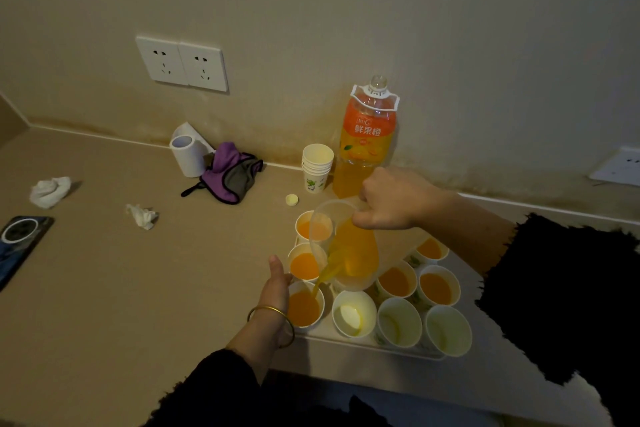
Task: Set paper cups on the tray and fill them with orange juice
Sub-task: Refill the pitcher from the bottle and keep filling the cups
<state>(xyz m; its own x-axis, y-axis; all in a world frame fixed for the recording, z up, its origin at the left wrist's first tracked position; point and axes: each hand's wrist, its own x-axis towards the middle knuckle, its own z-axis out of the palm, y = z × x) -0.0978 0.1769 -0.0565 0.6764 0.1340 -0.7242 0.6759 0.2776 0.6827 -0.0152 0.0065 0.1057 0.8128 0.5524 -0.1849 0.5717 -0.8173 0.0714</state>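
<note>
The right hand [391, 200] gripped the clear plastic pitcher [349, 250] near its rim and held it tipped, its long axis slanting from far-right down to near-left. A stream of orange juice ran from the lip into the white paper cup at the tray's near-left corner [304, 307], which looked roughly half full. The left hand [275, 284], with a gold bangle [270, 319] on its wrist, lay against that cup's left side with the thumb up. Its fingers were hidden, so whether they curled round the cup or the tray's edge could not be told.

The pale rectangular tray [363, 347] sat at the surface's near edge. The three empty paper cups [398, 322] stood in its near row, directly right of the cup being filled. The next pour would likely call for a short shift of the pitcher rightward along that row, and the right hand was the nearer one. Five filled cups [438, 286] crowded behind and to the far left, leaving little room for a stray spout.

Behind the tray stood the open orange-labelled juice bottle [365, 139], beside it a stack of spare paper cups [317, 163], and its pale cap [291, 199] lay near them. Further left lay a purple and grey cloth [230, 174], a white roll [187, 153] and crumpled tissues [50, 191].
</note>
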